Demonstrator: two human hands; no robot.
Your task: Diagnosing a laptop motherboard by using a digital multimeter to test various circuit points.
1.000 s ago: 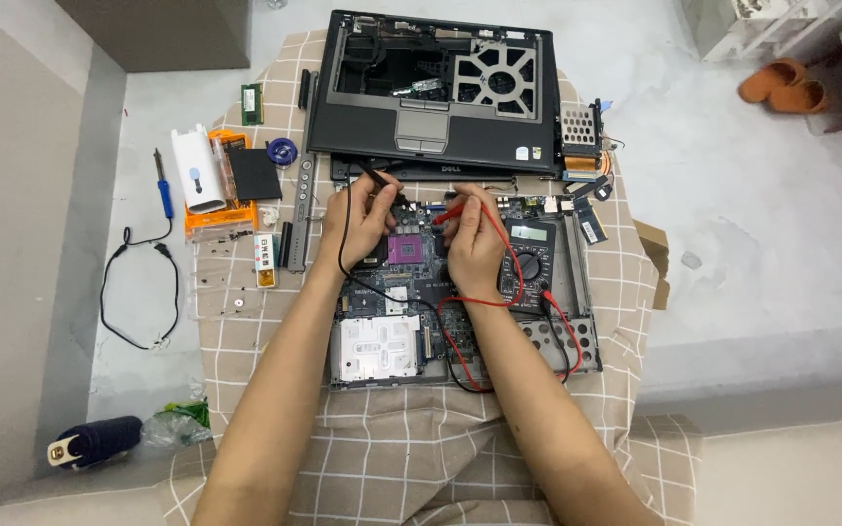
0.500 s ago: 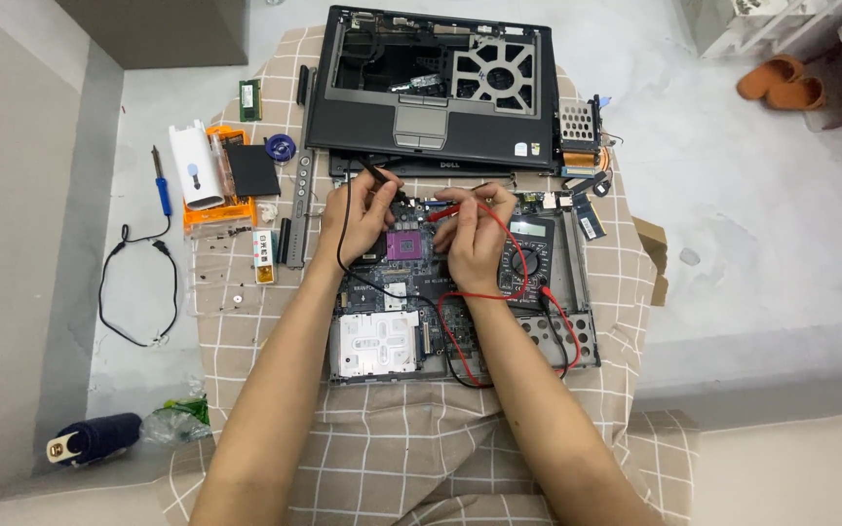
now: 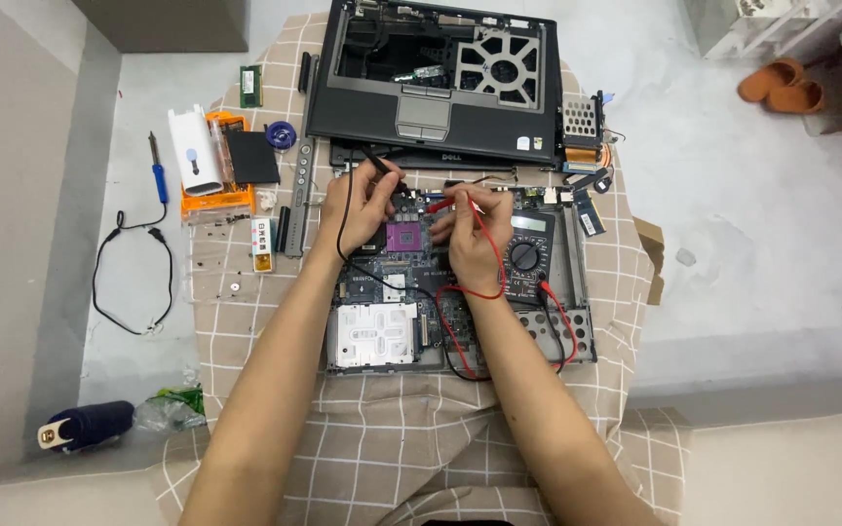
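A: What does each hand hold?

B: The left hand pinches the black probe between thumb and fingers, tip angled down to the upper edge of the motherboard. The right hand grips the red probe the same way, pen-fashion, its tip pointing left toward the same region near the purple processor socket. A pen grip suits fine placement on small contacts.

A: Where do the leads run?

B: The red lead loops over the right wrist and down to the multimeter, which lies in the open laptop base just right of the right hand, its dial facing up so it can be read.

A: Do the tips touch the board?

B: They appear to, but the fingers hide the contact points, so I cannot tell.

A: And the surroundings?

B: The board sits on a checked cloth. The removed palmrest cover lies just beyond it. To the left, near the cloth's edge, are a soldering iron and an orange tray, both within reach.
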